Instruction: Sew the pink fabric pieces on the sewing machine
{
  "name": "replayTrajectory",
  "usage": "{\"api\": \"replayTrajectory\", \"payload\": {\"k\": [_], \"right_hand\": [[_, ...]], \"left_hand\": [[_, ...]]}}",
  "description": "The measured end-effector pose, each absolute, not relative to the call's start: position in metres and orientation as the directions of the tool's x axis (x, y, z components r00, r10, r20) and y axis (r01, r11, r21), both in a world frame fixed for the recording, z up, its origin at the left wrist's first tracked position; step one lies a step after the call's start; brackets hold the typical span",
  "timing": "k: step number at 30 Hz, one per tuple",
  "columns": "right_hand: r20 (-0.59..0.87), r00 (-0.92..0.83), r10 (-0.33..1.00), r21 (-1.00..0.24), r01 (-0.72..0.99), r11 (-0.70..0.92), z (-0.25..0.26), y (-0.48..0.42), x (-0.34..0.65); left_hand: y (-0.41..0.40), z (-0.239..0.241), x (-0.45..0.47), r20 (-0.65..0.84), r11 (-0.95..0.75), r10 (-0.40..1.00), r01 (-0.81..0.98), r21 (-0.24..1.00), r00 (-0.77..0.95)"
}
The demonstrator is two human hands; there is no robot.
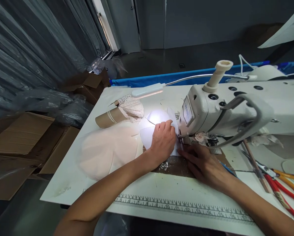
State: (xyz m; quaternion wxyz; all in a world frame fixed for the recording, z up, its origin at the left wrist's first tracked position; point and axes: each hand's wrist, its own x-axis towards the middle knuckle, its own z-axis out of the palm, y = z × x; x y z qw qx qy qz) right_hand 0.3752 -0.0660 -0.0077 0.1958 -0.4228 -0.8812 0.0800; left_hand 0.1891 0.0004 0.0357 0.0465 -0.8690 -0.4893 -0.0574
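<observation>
A white curved piece of fabric [147, 135], maybe a moulded cup, lies beside the needle area of a white sewing machine [201, 111]. My left hand [163, 141] presses on it from above with bent fingers closed on it. Close to the presser foot, my right hand [198, 161] has its fingertips together at the fabric's near edge; the thumb side is partly hidden. The needle itself is hard to make out. Left of my hands, a stack of pale peach cup-shaped pieces [105, 149] rests on the white table [137, 186].
A lit lamp [148, 91] on a bendable arm hangs over the fabric. Behind the stack lies a cardboard tube [109, 118] beside knitted cloth [132, 109]. Red-handled scissors [282, 193] lie at right. A ruler strip [181, 206] runs along the front edge. Cardboard boxes [26, 134] stand left.
</observation>
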Motion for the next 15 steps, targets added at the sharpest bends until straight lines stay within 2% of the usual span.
{"api": "replayTrajectory", "payload": {"k": [3, 6, 9, 15], "right_hand": [[0.28, -0.546, 0.79, -0.28, 0.74, 0.611, -0.009, -0.067, 0.373], [0.283, -0.53, 0.8, -0.301, 0.743, 0.598, -0.011, -0.069, 0.374], [0.293, -0.528, 0.797, -0.355, 0.714, 0.603, -0.011, -0.069, 0.376], [0.311, -0.501, 0.808, -0.426, 0.686, 0.59, -0.014, -0.067, 0.38]], "left_hand": [[-0.012, 0.04, 0.189, 0.078, -0.602, 0.795, 0.798, -0.026, 0.602], [-0.019, 0.039, 0.19, 0.011, -0.614, 0.789, 0.788, -0.04, 0.615], [-0.017, 0.035, 0.19, 0.007, -0.615, 0.787, 0.787, -0.056, 0.616], [0.002, 0.029, 0.186, 0.01, -0.626, 0.78, 0.78, 0.005, 0.626]]}}
